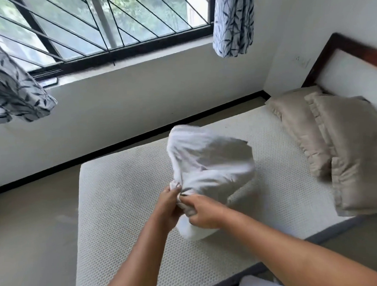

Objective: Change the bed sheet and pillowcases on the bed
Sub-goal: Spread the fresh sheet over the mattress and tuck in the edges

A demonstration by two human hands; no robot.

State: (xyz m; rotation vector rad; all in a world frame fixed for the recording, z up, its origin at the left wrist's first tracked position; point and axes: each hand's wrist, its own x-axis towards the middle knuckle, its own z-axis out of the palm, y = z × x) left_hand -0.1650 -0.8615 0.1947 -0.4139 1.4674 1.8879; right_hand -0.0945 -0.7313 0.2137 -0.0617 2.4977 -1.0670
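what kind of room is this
Most likely a bedroom. A bare mattress lies against a dark-framed headboard, two beige pillows sit at its head, and both hands grip a white sheet above it. A barred window with leaf-print curtains faces the bed.

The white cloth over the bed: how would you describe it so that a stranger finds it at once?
Start at the bare mattress below the barred window. Above its middle, the left hand and right hand grip a bunched white cloth. It is plain white and lifted in the air; the two pillows by the headboard are beige and rest on the mattress.
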